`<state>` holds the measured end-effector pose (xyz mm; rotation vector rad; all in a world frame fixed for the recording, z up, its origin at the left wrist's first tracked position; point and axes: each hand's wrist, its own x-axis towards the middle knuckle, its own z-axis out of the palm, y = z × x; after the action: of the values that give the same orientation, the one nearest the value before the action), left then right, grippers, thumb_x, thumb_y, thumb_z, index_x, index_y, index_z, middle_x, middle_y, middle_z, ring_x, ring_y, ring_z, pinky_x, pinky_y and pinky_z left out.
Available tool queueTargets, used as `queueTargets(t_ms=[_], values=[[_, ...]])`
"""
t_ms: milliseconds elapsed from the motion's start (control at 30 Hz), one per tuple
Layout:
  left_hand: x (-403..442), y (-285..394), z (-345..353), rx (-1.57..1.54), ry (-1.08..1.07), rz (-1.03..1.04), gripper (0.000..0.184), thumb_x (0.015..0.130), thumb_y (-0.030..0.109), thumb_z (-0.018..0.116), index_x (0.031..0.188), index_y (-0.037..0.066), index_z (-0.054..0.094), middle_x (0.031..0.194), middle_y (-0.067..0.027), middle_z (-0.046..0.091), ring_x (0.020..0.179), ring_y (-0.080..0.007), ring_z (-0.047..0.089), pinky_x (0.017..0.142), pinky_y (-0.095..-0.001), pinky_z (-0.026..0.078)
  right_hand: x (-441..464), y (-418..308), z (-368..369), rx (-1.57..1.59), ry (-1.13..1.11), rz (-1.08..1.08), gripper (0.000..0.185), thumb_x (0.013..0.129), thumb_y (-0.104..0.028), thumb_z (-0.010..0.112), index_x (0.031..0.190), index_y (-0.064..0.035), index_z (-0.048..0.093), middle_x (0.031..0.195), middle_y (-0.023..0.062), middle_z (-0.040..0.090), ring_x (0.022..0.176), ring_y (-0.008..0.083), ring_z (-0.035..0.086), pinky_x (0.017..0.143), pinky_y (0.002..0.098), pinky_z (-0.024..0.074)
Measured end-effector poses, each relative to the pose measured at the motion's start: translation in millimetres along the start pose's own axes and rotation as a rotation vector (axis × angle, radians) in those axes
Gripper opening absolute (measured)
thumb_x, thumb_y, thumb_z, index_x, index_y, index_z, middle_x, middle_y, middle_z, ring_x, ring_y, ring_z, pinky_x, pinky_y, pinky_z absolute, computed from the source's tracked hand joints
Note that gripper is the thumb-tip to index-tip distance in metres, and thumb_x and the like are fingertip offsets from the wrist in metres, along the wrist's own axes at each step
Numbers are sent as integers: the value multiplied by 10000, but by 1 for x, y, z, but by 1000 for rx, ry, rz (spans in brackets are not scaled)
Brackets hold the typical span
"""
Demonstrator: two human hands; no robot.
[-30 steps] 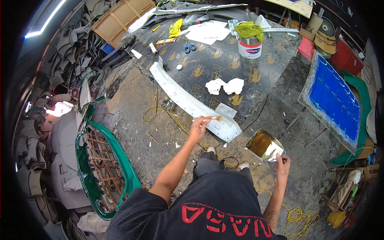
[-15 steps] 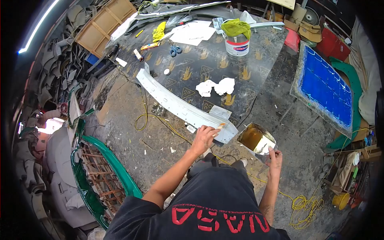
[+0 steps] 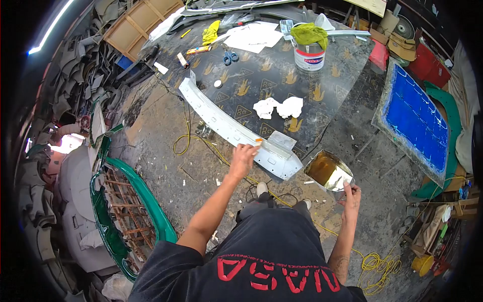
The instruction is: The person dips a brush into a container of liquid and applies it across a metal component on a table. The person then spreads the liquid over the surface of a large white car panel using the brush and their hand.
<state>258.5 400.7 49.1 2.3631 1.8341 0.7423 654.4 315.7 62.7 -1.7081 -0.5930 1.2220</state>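
Observation:
My left hand (image 3: 243, 157) is closed over a long white curved panel (image 3: 221, 122) at the table's near edge. A small item with an orange end (image 3: 259, 141) shows at its fingertips, touching or just above the panel; its kind is unclear. My right hand (image 3: 350, 195) grips the near rim of an open metal tin (image 3: 328, 171), its inside shiny and amber-brown. The tin is held tilted toward me, right of the panel's near end. A flat grey plate (image 3: 282, 140) lies against the panel's far side.
Crumpled white paper (image 3: 277, 107), blue-handled scissors (image 3: 230, 57) and a white bucket (image 3: 309, 59) with a green cloth (image 3: 309, 34) are on the dark table. A blue panel (image 3: 415, 121) stands right, a green frame (image 3: 143, 206) left. Yellow cord (image 3: 375, 272) crosses the floor.
My left hand has moved left and up along the white panel with the orange-ended item. My right hand still holds the tin. The whole view has shifted slightly.

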Motion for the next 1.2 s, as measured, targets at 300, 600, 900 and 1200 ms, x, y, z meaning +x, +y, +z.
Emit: queueTargets(t_ms=[300, 600, 900, 1200], values=[[-5, 25, 5, -310, -177, 63, 223, 865, 107, 614, 1079, 124, 675, 944, -63, 634, 877, -263, 518, 811, -371, 405, -4, -10, 3, 57, 29, -2, 535, 803, -367, 727, 1099, -10, 460, 837, 35, 546, 673, 91, 504, 517, 234, 417], [-2, -25, -1, -60, 200, -222, 211, 884, 100, 582, 1074, 136, 668, 876, -87, 613, 817, -305, 504, 759, -411, 405, -4, -2, -3, 78, 30, 4, 522, 805, -365, 726, 1087, -13, 463, 845, 44, 545, 700, 105, 513, 526, 239, 413], [-11, 61, -3, -427, -171, -30, 198, 904, 121, 587, 1082, 99, 672, 883, -81, 622, 828, -267, 518, 810, -377, 418, -8, 2, -10, 21, 64, 7, 612, 770, -502, 707, 1109, -38, 496, 876, 23, 535, 769, 95, 529, 550, 247, 451], [3, -44, 4, -249, 218, -321, 231, 931, 225, 553, 1060, 92, 692, 866, -100, 635, 808, -259, 549, 757, -381, 432, -8, 3, -26, 10, 27, -21, 560, 795, -460, 710, 1096, -39, 497, 866, 14, 533, 764, 92, 525, 561, 250, 443]])
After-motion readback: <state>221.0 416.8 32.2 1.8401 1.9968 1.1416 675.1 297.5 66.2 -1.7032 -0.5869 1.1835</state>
